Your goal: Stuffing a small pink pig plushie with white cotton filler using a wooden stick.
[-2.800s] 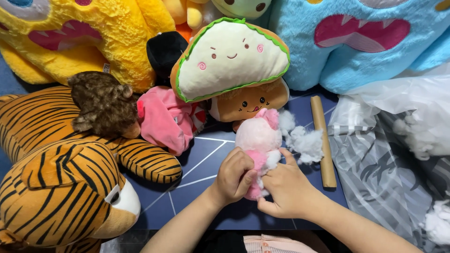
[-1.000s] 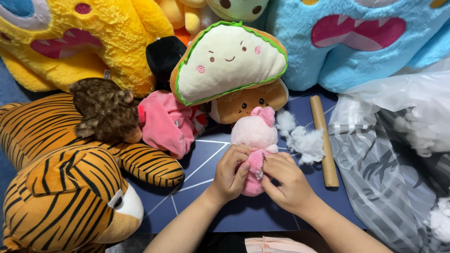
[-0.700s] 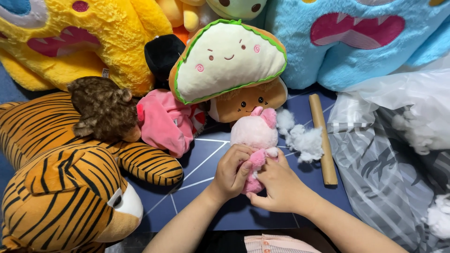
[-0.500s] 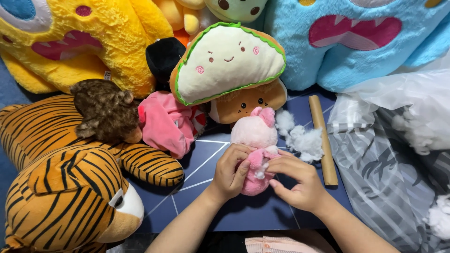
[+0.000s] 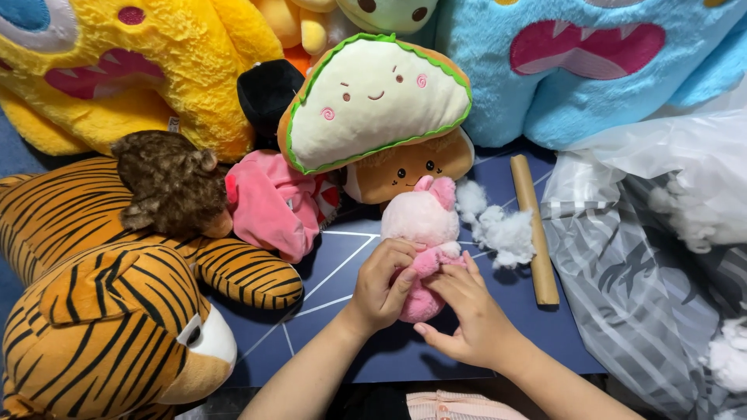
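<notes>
In the head view, the person's left hand (image 5: 383, 281) wraps its fingers around the left side of a small pale-pink plush toy with darker pink ears (image 5: 424, 233), which lies on a dark blue mat with white lines (image 5: 327, 268) near the middle of the scene. The right hand (image 5: 471, 319) rests against the toy's lower right side, its fingertips pressed into the darker pink fabric there, so both hands are closed on the toy. Just beside the toy on its right lies a clump of loose white stuffing (image 5: 498, 227), and past that a long tan wooden stick (image 5: 534, 229) on the mat. Behind the toy sit a brown smiling plush (image 5: 408, 167) and a cream sandwich-shaped plush with a green edge (image 5: 373, 101). A pink crumpled plush (image 5: 272, 204) lies to the left, next to a large striped tiger plush (image 5: 101, 311). A clear plastic bag of stuffing (image 5: 661, 233) fills the right side.
</notes>
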